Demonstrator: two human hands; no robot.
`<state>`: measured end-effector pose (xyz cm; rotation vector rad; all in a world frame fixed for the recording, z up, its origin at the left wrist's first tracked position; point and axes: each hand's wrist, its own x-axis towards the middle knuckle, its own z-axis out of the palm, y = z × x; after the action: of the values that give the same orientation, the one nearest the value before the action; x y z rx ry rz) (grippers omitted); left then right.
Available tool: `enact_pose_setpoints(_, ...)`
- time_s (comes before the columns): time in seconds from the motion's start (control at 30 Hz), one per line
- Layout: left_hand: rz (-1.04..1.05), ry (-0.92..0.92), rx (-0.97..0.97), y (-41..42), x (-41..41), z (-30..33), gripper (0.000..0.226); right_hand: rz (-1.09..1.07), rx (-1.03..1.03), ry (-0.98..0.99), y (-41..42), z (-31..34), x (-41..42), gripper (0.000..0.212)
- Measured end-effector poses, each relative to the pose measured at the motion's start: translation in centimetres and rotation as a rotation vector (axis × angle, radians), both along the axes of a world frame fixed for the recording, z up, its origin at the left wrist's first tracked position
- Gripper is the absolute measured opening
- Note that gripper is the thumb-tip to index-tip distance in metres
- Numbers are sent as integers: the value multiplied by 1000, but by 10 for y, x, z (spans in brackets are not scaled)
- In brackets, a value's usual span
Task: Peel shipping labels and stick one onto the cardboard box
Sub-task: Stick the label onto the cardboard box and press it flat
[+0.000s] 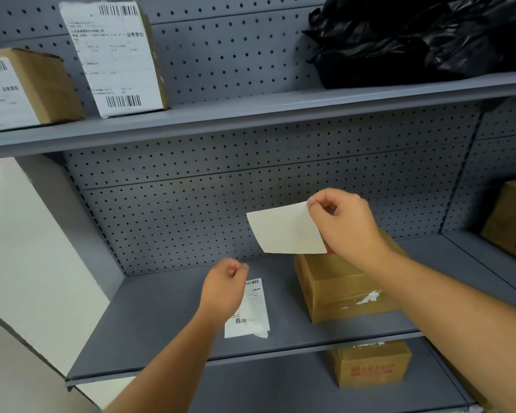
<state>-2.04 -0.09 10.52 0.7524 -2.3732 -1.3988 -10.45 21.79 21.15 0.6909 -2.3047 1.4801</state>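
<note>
My right hand (344, 222) pinches the upper right corner of a blank-faced white label (286, 229) and holds it in the air above and behind a brown cardboard box (340, 289). That box stands on the middle grey shelf (161, 320) and has a torn white patch on its front. My left hand (224, 286) hovers over the shelf with its fingers curled shut and nothing seen in them. Just to its right, a printed label sheet (255, 308) with barcodes lies flat on the shelf, one lower corner curled up.
The upper shelf (251, 111) holds two labelled cardboard boxes (116, 55) at the left and a black plastic bag (414, 37) at the right. A box marked MAKEUP (370, 365) sits on the shelf below. Another box (513, 222) stands at the far right. Perforated grey panels back the shelves.
</note>
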Motion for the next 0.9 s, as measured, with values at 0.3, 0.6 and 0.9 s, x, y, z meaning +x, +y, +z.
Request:
enact_pose_setpoints(0.3, -151, 194, 920, 49, -12, 77, 41, 110, 195, 335, 19, -7, 11, 11)
enact_pose_setpoints(0.6, -196, 159, 853, 93, -30, 88, 23, 321, 397, 446, 42, -33, 16, 15)
enact_pose_setpoints(0.9, -119, 185, 687, 119, -48, 83, 26, 138, 187, -100, 93, -26, -31, 13)
